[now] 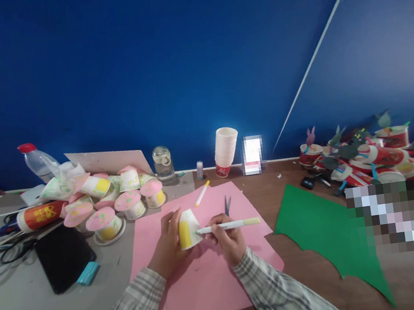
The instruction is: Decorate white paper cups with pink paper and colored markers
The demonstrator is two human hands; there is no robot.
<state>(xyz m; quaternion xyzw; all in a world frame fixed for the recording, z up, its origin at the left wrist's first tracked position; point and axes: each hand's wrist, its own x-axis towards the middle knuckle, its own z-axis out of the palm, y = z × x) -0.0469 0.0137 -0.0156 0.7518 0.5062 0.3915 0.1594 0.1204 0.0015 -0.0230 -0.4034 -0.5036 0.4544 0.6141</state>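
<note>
My left hand is closed around a small white paper cup with a yellow patch on its side, tilted above the pink paper. In my right hand is a white marker pen with a pale yellow end; its tip is at the cup's wall, though I cannot tell if it touches. Scissors lie just beyond my right hand, partly hidden by it. A second marker with yellow ends lies on the pink paper's far part.
Several decorated cups with pink tops cluster at the left, beside a black tablet-like slab. A tall cup stack and a glass jar stand near the blue wall. Green paper and piled red cups occupy the right.
</note>
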